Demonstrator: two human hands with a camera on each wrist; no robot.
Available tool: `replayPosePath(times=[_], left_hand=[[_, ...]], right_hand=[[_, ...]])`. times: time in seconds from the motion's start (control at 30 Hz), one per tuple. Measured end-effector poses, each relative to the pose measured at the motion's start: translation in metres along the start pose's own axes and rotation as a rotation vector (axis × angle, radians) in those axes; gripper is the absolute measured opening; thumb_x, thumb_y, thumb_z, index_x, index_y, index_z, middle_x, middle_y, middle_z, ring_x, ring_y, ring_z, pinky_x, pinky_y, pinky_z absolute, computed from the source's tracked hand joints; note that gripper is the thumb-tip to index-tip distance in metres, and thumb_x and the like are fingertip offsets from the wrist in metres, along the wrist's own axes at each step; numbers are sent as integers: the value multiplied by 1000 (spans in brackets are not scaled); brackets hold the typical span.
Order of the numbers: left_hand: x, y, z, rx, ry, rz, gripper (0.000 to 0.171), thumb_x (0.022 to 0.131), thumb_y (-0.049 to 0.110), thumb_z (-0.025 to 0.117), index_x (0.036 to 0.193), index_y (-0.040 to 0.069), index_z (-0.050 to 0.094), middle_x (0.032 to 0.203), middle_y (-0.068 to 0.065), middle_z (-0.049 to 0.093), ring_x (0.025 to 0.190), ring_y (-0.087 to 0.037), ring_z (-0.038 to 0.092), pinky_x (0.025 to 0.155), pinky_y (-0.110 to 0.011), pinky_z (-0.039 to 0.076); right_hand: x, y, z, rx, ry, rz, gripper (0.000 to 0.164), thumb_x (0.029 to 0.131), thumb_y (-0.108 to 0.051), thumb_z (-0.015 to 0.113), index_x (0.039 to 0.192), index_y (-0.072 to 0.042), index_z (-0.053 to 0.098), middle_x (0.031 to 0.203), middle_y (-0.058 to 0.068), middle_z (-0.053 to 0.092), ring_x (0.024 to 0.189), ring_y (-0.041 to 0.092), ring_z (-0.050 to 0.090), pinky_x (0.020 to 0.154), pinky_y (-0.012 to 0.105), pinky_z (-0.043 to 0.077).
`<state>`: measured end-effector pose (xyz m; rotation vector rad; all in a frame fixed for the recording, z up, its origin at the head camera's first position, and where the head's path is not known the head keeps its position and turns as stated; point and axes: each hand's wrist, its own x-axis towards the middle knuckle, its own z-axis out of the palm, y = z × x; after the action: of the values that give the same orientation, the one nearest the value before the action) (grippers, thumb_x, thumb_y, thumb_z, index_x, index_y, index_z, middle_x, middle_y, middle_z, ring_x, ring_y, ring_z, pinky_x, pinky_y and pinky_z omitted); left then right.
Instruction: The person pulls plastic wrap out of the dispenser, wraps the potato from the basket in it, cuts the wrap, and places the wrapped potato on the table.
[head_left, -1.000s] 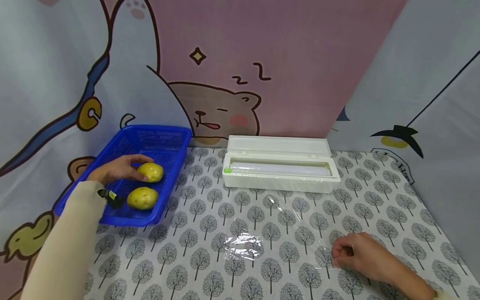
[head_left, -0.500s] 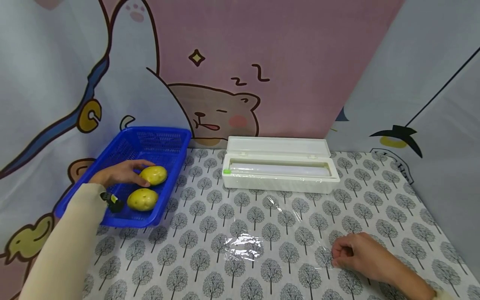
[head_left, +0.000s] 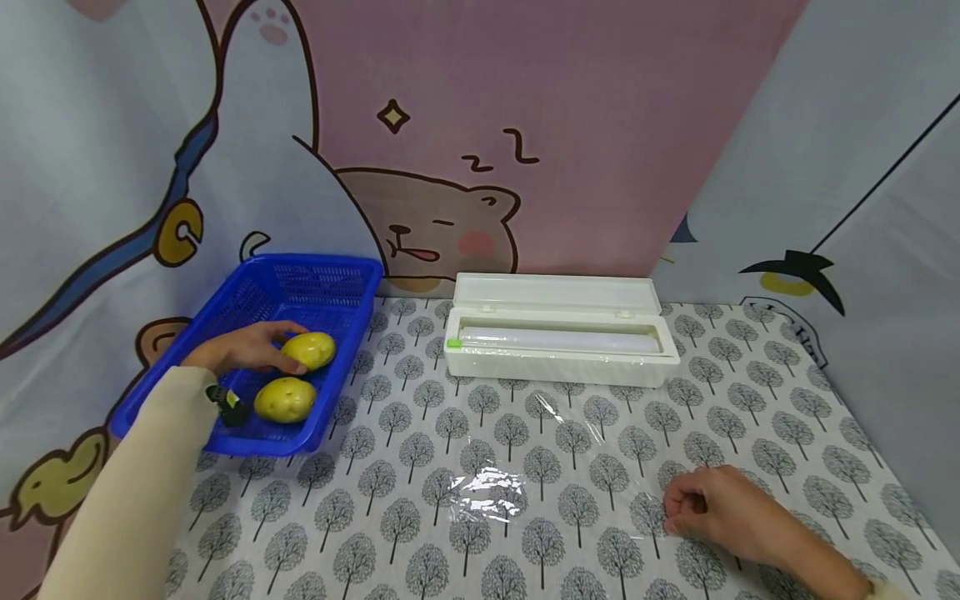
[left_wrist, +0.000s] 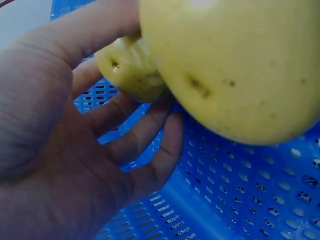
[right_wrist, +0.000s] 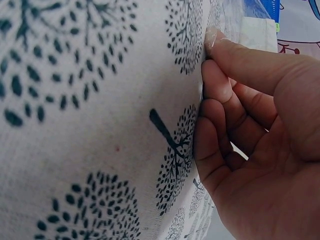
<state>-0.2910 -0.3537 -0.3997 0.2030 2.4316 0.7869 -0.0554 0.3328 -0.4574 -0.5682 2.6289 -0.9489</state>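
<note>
In the head view my left hand (head_left: pixel 247 347) reaches into a blue plastic basket (head_left: pixel 352 358) and grips the farther yellow potato (head_left: pixel 313 350), thumb on its near side. A second potato (head_left: pixel 285 399) lies in the basket, closer to me; the left wrist view shows this nearer potato (left_wrist: pixel 235 70) large and the held one (left_wrist: pixel 130 70) behind. A sheet of clear cling film (head_left: pixel 487 493) is spread over the cloth. My right hand (head_left: pixel 727 510) is at its right edge, fingers curled against the table. The right wrist view shows film glinting at the thumb tip (right_wrist: pixel 212 40).
Behind the sheet stands a white cling film box (head_left: pixel 562 368), lid raised, with a roll (head_left: pixel 558 338) inside and a green slider (head_left: pixel 454 342) at its left. A tree-print tablecloth (head_left: pixel 420 450) covers the table. Printed fabric (head_left: pixel 600 125) hangs behind.
The left hand has shifted the gripped potato slightly right and toward me inside the basket, mostly in the first half second. The right hand stays where it was.
</note>
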Motion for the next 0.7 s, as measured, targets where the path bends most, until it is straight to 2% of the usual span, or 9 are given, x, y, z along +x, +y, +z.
replayPosePath(times=[0.3, 0.7], left_hand=[[2, 3, 0, 112, 44, 12, 89, 95, 40, 86, 160, -3, 43, 145, -37, 54, 124, -48, 61, 102, -64, 54], [-2, 6, -2, 134, 66, 21, 87, 95, 40, 85, 157, -5, 45, 140, -35, 58, 121, -47, 63, 98, -64, 55]], right_hand=[[1, 2, 0, 0, 4, -23, 25, 90, -25, 91, 82, -31, 68, 68, -21, 55, 61, -3, 48, 53, 22, 41], [1, 2, 1, 1, 2, -23, 25, 90, -25, 91, 82, -31, 69, 68, -21, 56, 61, -3, 48, 52, 22, 41]])
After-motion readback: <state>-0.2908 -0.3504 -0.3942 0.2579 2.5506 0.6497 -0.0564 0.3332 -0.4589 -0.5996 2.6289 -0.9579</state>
